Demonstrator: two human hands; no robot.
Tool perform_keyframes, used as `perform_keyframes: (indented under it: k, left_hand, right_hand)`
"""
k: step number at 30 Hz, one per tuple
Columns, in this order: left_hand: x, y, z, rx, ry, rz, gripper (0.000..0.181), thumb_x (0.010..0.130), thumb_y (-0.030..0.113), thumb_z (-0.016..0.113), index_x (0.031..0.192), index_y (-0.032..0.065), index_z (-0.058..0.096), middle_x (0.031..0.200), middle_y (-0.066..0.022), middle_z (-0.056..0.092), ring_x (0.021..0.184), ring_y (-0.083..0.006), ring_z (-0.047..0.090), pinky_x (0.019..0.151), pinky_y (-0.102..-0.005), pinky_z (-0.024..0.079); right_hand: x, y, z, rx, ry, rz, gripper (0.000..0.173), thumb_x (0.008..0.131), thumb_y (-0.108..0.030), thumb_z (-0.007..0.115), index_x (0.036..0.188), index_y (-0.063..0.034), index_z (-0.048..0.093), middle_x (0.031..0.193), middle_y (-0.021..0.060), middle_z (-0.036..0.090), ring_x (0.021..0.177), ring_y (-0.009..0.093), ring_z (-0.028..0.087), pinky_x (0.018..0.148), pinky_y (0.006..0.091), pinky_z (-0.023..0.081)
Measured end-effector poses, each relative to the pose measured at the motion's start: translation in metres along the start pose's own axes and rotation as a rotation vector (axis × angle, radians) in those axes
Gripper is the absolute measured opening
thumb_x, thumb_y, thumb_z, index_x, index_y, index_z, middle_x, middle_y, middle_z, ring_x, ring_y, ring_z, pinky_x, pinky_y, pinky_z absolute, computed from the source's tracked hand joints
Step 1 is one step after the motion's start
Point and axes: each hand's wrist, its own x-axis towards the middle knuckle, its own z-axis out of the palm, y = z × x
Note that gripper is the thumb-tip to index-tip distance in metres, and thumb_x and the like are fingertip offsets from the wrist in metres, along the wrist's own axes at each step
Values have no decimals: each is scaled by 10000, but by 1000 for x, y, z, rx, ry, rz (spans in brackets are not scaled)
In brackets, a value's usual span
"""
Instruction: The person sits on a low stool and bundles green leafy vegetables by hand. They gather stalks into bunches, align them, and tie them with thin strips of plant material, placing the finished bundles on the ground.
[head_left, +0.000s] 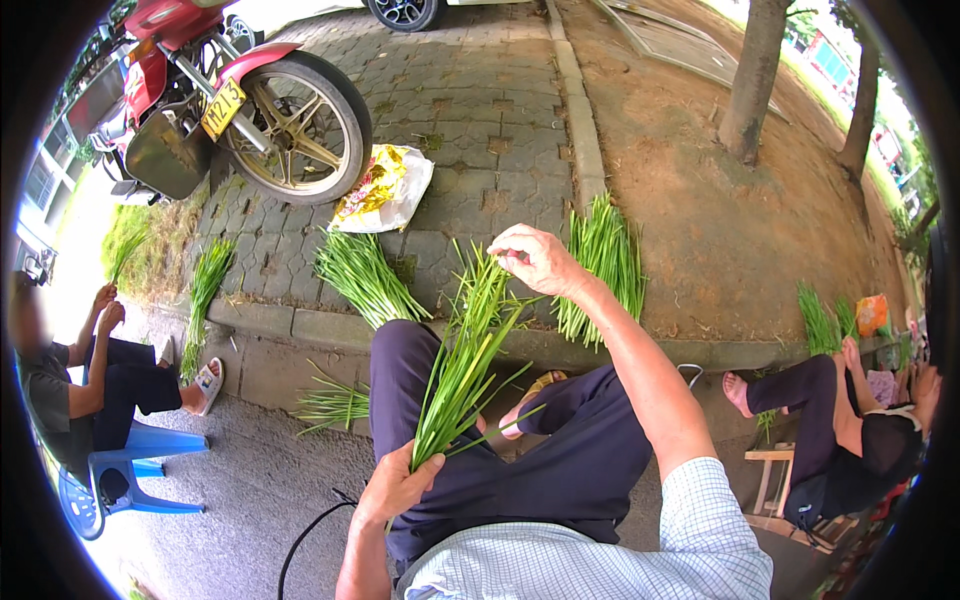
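My left hand (401, 484) grips a bunch of long, flat green stalks (457, 382), which look like garlic chives, by its lower end. The bunch slants up past my left knee, and its tips fan out. Above them, my right hand (541, 262) has thumb and fingertips pinched together at a leaf tip. Beyond my knees, a thick pile of the same stalks (367, 277) lies on the paving at left. Another pile (604, 270) rests across the kerb at right. Loose stalks (337, 403) lie on the ground beside my left leg.
A red motorcycle (285, 127) stands ahead at left, with a white and yellow plastic bag (386, 187) by its front wheel. Left, a person (56, 397) on a blue plastic chair (142, 457) holds stalks. At right sits another person (847, 427). The kerb (510, 346) crosses before me.
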Motion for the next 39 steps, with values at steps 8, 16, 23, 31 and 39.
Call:
perform_keyframes:
  k: [8,16,23,31,39]
  left_hand:
    - [-1,1,0,22,15,18,231,924,263,576,993,43,590,608,25,505,480,-40,436,425,-203,358]
    - [-2,7,1,16,6,-25,221,923,259,576,928,39,592,592,24,517,513,-50,455,457,-232,372]
    - [-9,12,-4,-139,7,-63,234,931,254,569,1034,48,605,585,30,487,478,-43,435,426,-203,349]
    - [-21,14,-18,-335,106,-53,331,892,255,615,1051,-35,606,556,-11,495,420,-69,416,377,-205,319]
    - [-27,13,-27,-461,75,-19,363,896,247,615,1100,-51,577,577,-22,516,417,-78,425,371,-204,305]
  right_hand:
    - [-1,3,-2,-55,-84,69,149,834,-143,586,918,-40,654,875,128,631,782,271,622,701,349,492]
    - [-4,8,4,-56,13,147,157,853,-113,490,865,-9,607,854,175,622,788,319,617,704,380,486]
    - [-8,34,8,26,361,344,116,829,-80,527,898,-37,609,851,164,656,775,318,646,694,387,509]
    - [-21,49,27,-169,318,423,154,812,-49,533,926,-47,637,844,192,662,768,334,651,669,401,513]
    - [-30,63,55,-236,259,302,215,820,-74,509,948,-65,682,924,192,663,842,334,647,769,405,517]
